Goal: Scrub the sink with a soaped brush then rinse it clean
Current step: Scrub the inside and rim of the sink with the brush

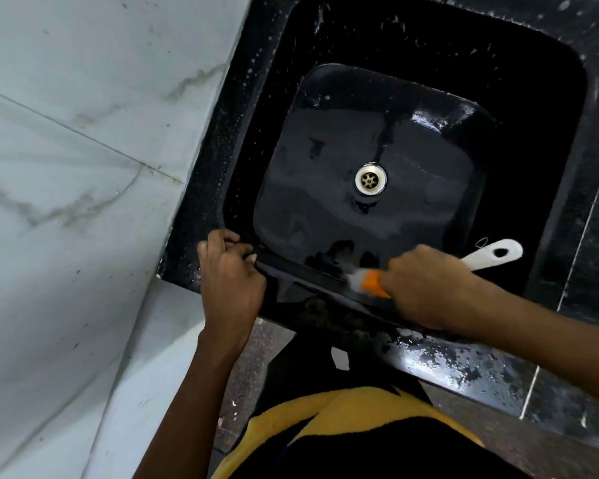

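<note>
Glossy black sink point(519, 98), orange-bristled brush point(370, 283), right hand point(426, 285)

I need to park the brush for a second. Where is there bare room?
The basin floor is bare around the drain. The near rim of the sink is crowded: left hand gripping its corner, right hand holding the brush there.

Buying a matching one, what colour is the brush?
Orange body, white handle and bristles on the brush, head view.
</note>
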`<action>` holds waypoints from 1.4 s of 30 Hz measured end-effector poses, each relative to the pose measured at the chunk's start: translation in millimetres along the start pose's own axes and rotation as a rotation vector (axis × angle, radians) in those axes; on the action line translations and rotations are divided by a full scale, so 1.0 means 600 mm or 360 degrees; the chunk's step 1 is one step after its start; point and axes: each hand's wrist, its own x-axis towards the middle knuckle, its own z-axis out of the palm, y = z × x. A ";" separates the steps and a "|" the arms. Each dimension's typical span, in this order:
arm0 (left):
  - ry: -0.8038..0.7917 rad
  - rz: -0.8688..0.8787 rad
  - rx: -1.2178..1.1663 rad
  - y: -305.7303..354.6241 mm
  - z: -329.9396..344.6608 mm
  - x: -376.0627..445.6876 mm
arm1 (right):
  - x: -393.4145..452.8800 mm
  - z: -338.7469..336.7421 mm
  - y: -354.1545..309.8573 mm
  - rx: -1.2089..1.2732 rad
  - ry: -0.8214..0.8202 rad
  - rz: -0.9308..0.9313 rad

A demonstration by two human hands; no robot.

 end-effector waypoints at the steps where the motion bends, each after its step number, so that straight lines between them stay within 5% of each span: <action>1: -0.0011 0.0009 0.0002 0.000 0.000 0.001 | -0.006 0.011 0.006 -0.0088 -0.0107 -0.0007; 3: -0.0034 0.0035 0.0018 0.000 0.001 0.004 | -0.002 0.017 0.000 -0.0170 -0.0109 -0.0054; 8: -0.0090 0.0116 0.0087 0.009 0.001 0.009 | 0.092 -0.028 -0.058 0.0027 0.0409 -0.0028; 13: -0.0146 0.0097 0.0129 0.016 -0.003 0.010 | 0.141 -0.021 -0.075 0.0141 0.0386 -0.0047; 16: -0.0112 0.0094 0.0077 0.011 -0.002 0.011 | 0.085 0.009 -0.045 0.0171 0.0277 -0.0044; 23: -0.0189 0.0189 0.0035 0.018 0.011 0.010 | -0.094 0.066 0.030 -0.0216 -0.0464 0.0148; 31: -0.0567 0.0344 0.0055 0.052 0.054 0.011 | 0.015 -0.004 -0.049 0.0174 0.0245 -0.0063; 40: -0.0722 0.0201 0.0034 0.065 0.075 0.012 | -0.129 0.033 0.084 -0.0026 -0.0521 0.0239; 42: -0.0732 0.0155 0.0030 0.065 0.074 0.014 | -0.130 0.034 0.087 0.0039 -0.0501 0.0237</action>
